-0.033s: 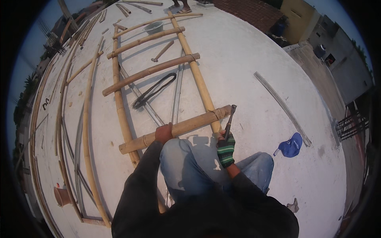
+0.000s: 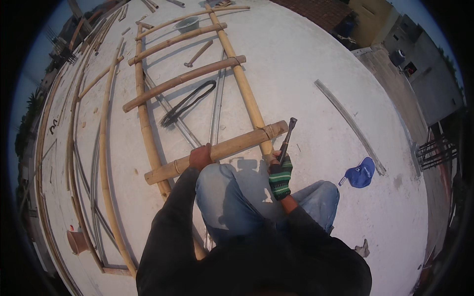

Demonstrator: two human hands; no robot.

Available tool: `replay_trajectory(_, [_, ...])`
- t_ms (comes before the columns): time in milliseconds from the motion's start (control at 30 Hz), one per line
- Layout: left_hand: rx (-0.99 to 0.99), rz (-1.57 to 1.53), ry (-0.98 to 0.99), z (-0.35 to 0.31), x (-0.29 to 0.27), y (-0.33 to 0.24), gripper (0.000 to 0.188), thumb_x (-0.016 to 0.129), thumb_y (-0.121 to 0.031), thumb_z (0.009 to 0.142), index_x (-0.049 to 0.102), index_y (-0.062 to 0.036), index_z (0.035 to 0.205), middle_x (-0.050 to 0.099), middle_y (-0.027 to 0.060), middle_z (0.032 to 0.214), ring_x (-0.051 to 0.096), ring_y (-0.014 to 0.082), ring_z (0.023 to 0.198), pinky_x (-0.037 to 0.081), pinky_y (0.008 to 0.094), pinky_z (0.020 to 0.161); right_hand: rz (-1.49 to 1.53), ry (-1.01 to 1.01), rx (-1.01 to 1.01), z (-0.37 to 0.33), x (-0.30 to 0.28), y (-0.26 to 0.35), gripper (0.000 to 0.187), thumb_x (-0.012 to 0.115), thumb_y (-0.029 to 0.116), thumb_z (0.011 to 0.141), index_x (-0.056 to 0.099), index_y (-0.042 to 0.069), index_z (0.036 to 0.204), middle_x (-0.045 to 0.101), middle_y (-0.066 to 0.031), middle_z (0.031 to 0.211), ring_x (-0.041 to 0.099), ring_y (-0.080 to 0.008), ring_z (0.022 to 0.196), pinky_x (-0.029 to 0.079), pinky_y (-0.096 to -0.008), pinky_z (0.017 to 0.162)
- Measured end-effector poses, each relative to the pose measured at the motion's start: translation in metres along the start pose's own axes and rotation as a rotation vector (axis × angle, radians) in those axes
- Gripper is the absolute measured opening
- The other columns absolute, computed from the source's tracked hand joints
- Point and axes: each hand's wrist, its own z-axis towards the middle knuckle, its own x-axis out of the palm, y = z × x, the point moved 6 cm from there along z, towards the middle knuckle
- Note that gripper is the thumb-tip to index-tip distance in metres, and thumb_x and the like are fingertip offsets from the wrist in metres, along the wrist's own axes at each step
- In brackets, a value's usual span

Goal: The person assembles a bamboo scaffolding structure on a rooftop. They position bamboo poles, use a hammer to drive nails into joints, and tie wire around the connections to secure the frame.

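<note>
My left hand [image 2: 200, 157] is closed over a thick bamboo crosspiece [image 2: 232, 146], near its middle. The piece lies across two long bamboo poles, and dark wire ties [image 2: 269, 131] wrap its right joint. My right hand [image 2: 279, 170], in a green-and-black striped fingerless glove, grips a dark pincer-like hand tool [image 2: 287, 140] by its handle. The tool's head points up, just right of the crosspiece's end; its exact kind is unclear. Further up, several bamboo rungs [image 2: 185, 81] join the poles. A looped bundle of black wire [image 2: 187, 105] and a hammer [image 2: 198, 54] lie between the poles.
A blue cap [image 2: 360, 172] and a grey metal strip [image 2: 350, 126] lie to my right. Another bamboo frame [image 2: 104, 148] and long poles are at left, with a reddish-brown bucket [image 2: 77, 241]. A grey basin [image 2: 187, 23] sits farther off. Someone's foot [image 2: 222, 3] shows at the far edge.
The whole scene sits slightly higher in the picture. The tool in my right hand tilts a little more to the right, its head farther from the crosspiece's end. My left hand stays on the bamboo.
</note>
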Motion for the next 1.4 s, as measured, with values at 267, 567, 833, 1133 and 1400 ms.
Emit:
replay_trajectory(267, [-0.033, 0.012, 0.046, 0.013, -0.015, -0.007, 0.047, 0.087, -0.027, 0.074, 0.064, -0.0037, 0.108, 0.076, 0.0205, 0.094, 0.076, 0.041, 0.092, 0.058, 0.0535, 0.081, -0.198, -0.022, -0.266, 0.028, 0.036, -0.009, 0.017, 0.059, 0.01, 0.097, 0.058, 0.009, 0.115, 0.053, 0.0001, 0.086, 0.054, -0.0108, 0.073, 0.047, -0.0296, 0.067])
replay_trajectory(567, [-0.064, 0.064, 0.057, 0.012, -0.015, -0.01, 0.042, 0.084, -0.029, 0.077, 0.064, -0.0039, 0.104, 0.076, 0.0212, 0.093, 0.076, 0.0407, 0.091, 0.059, 0.0528, 0.082, -0.434, 0.126, -0.36, 0.014, 0.075, -0.043, 0.014, 0.06, 0.01, 0.1, 0.066, 0.005, 0.112, 0.068, -0.0136, 0.095, 0.065, -0.0272, 0.084, 0.053, -0.0422, 0.078])
replay_trajectory(833, [-0.103, 0.079, 0.047, 0.013, -0.022, -0.021, 0.04, 0.085, -0.028, 0.077, 0.065, -0.0053, 0.103, 0.076, 0.0207, 0.091, 0.076, 0.0415, 0.09, 0.059, 0.0529, 0.081, -0.472, 0.174, 0.071, 0.025, 0.013, -0.069, 0.019, 0.065, 0.012, 0.094, 0.07, 0.005, 0.111, 0.073, -0.0175, 0.1, 0.071, -0.0352, 0.097, 0.055, -0.0459, 0.088])
replay_trajectory(1133, [-0.118, 0.084, 0.048, 0.014, -0.019, -0.017, 0.043, 0.086, -0.029, 0.075, 0.066, -0.0064, 0.105, 0.077, 0.0225, 0.094, 0.075, 0.0448, 0.093, 0.058, 0.055, 0.082, -1.072, -0.126, 0.057, 0.033, -0.132, -0.078, 0.025, 0.068, 0.02, 0.089, 0.074, 0.008, 0.111, 0.067, -0.0222, 0.112, 0.069, -0.0423, 0.104, 0.055, -0.0518, 0.093])
replay_trajectory(1400, [-0.084, 0.119, 0.171, 0.022, -0.015, -0.013, 0.049, 0.087, -0.035, 0.072, 0.065, -0.0066, 0.106, 0.077, 0.0222, 0.093, 0.076, 0.0436, 0.093, 0.059, 0.0546, 0.083, -1.105, -0.139, -0.076, 0.034, -0.133, -0.116, 0.031, 0.071, 0.025, 0.089, 0.068, 0.0, 0.108, 0.065, -0.0267, 0.112, 0.063, -0.0465, 0.107, 0.052, -0.0537, 0.096])
